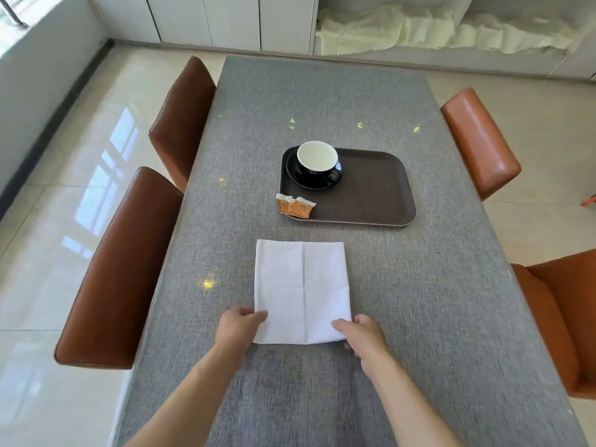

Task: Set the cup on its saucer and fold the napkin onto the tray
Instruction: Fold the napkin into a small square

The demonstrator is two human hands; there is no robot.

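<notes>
A white napkin (pixel 301 290) lies flat on the grey table, with a crease down its middle. My left hand (pixel 240 325) pinches its near left corner and my right hand (pixel 362 333) pinches its near right corner. Beyond it sits a dark brown tray (pixel 374 188). At the tray's far left corner, a black cup (pixel 317 162) with a white inside stands upright on its black saucer (pixel 295 179).
Several orange sachets (pixel 295 206) lean at the tray's near left edge. Brown chairs (pixel 119 269) stand along the left side of the grey table (pixel 419 285), orange chairs (pixel 479 141) along the right. White cabinets stand beyond the far end.
</notes>
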